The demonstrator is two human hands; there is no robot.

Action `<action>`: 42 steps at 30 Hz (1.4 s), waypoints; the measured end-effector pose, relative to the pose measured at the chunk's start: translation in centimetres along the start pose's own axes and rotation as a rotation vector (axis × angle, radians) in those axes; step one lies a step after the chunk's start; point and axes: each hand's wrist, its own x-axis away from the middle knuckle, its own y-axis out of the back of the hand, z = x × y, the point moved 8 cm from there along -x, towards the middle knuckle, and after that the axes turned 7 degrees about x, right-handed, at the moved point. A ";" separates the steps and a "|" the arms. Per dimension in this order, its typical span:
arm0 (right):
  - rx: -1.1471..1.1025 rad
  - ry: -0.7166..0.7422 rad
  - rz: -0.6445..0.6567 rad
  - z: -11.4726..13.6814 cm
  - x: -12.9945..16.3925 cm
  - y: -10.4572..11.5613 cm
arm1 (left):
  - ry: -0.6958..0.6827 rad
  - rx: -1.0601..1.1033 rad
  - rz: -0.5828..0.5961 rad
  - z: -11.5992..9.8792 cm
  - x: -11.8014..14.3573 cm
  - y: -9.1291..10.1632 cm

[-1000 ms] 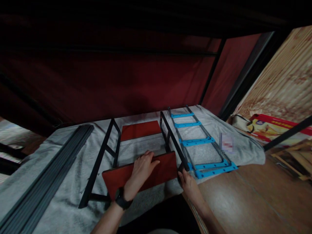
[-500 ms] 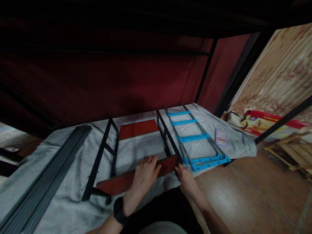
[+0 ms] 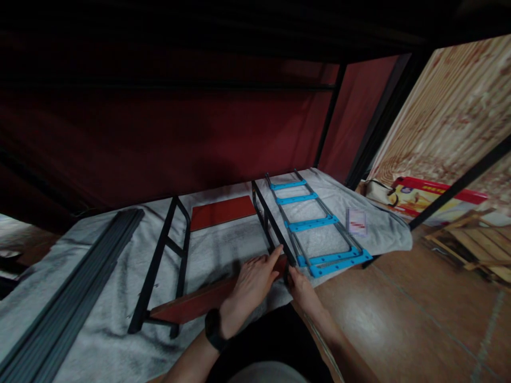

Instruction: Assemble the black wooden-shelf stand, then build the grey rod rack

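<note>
Lower centre of the frame: a red shelf board (image 3: 199,302) is being seated between two black side frames, the left frame (image 3: 159,276) and the right frame (image 3: 273,229), on a grey cloth (image 3: 99,298). The left hand (image 3: 253,282) is lying spread on the board's right end, fingers extended, not closed. The right hand (image 3: 299,282) is being curled about the right frame's near end. A second red board (image 3: 221,211) is already sitting farther back; the near board's fixing appears unfinished. A blue-runged ladder frame (image 3: 315,226) is lying untouched at right.
</note>
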 end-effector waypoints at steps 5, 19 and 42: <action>-0.116 -0.029 0.005 -0.2 -0.4 0.2 | -0.052 0.032 0.066 -1.1 -1.8 -0.8; -0.375 -0.192 -0.015 -2.8 -1.5 -0.1 | -0.135 0.073 0.096 -0.7 -3.4 -1.2; -0.425 -0.371 0.129 -3.9 -2.1 -1.2 | -0.068 0.179 0.089 0.4 -4.2 0.5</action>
